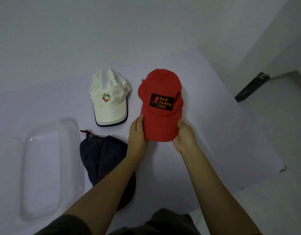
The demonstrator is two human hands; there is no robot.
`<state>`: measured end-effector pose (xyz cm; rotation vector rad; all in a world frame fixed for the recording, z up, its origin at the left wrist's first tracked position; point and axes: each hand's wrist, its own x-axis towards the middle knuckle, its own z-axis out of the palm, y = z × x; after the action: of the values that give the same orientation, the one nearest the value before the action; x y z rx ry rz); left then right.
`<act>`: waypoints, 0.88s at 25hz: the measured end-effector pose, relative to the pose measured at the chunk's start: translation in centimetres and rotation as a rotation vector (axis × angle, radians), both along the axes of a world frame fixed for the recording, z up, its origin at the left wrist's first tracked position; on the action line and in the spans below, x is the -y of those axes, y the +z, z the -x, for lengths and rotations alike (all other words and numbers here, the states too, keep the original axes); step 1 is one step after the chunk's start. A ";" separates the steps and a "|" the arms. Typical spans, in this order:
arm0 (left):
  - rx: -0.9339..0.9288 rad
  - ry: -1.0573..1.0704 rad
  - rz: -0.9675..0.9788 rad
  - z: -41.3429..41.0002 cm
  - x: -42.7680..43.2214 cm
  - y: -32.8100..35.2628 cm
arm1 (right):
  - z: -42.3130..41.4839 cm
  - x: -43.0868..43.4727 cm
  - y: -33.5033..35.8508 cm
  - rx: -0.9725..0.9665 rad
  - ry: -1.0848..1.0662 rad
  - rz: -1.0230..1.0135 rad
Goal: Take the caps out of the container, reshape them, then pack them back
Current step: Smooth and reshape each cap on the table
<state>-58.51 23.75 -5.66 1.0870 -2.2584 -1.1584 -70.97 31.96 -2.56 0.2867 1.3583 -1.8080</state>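
The clear container point(44, 167) sits at lower left with no cap inside, a dark cap point(99, 153) just beside it and a white cap point(109, 99) at upper centre. Right of centre, the left hand point(137, 134) and right hand point(184, 134) pinch the red cap point(160, 106) by its brim edges; unpacking looks done, reshaping under way, repacking not begun.

Red cap point(160, 106) black patch point(162, 102) reads "Back Packing Gear" in orange
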 end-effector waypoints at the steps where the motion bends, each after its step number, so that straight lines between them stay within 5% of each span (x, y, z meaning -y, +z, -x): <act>1: -0.084 0.007 -0.128 -0.1 0.2 -0.2 | 0.4 -0.1 0.1 -0.018 -0.034 -0.023; 4: -0.422 0.381 -0.865 0.7 0.8 2.1 | 1.1 -0.4 -0.3 -0.121 -0.054 -0.149; 6: -0.406 0.465 -1.102 1.7 1.1 3.1 | 0.9 -0.5 -0.5 -0.221 0.005 -0.197; 10: -0.058 0.369 -0.838 3.1 1.3 3.2 | -0.2 0.1 0.3 -0.286 0.103 -0.198; 18: -0.212 0.286 -1.063 3.2 0.7 4.2 | -0.4 1.3 1.1 0.014 0.390 -0.250; 22: -0.304 0.361 -0.924 2.7 1.2 3.7 | 0.1 1.5 0.9 -0.279 0.262 -0.222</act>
<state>-61.18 22.59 -1.97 1.4059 -1.1902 -2.0778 -71.09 30.43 -1.67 -0.0313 1.7104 -1.5207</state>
